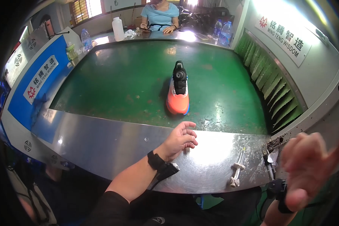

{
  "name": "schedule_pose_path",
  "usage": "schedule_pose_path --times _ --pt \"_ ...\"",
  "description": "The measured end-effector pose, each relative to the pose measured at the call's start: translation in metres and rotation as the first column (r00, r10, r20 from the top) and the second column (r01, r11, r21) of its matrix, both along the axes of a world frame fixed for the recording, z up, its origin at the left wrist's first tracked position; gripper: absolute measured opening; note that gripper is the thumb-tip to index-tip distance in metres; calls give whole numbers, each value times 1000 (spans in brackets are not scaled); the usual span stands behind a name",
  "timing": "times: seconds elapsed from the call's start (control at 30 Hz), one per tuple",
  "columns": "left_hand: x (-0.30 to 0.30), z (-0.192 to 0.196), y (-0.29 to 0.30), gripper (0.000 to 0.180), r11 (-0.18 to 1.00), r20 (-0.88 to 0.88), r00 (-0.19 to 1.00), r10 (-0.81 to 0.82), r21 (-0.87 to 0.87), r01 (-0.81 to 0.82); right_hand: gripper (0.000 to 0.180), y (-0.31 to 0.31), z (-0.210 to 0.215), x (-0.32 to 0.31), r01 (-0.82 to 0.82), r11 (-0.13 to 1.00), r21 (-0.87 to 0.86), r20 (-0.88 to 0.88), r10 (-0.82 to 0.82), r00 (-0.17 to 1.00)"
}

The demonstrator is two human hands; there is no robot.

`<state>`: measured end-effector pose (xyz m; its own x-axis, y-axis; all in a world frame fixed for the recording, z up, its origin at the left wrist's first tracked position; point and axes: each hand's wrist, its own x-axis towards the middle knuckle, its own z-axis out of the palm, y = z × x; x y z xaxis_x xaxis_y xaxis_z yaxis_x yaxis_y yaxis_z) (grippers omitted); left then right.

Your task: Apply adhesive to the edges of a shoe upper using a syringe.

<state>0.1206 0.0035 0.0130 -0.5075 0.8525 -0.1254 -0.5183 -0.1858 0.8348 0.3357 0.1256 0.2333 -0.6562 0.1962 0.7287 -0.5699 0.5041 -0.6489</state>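
Hands (181, 137) open at steel edge (113, 139), shoe (178, 92) just beyond.

Black sleeve on the left forearm, black wrist straps with small cabled devices at both wrists.

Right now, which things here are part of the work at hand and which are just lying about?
In hand:
orange shoe on the green belt
left hand, open, nearest it
right hand, empty, raised

Lying about:
white tool on the metal ledge
white jug
water bottles
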Motion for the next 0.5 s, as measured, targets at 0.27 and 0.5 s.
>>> schedule_pose_path --times 0.27,0.5 --pt "0 8 6 46 999 -12 999 43 15 -43 87 28 66 34 -523 675 521 530 224 818" --pt "-2 -2 9 18 1000 9 1000 -5 -29 5 7 27 -44 63 361 883 299 -13 -374 927"
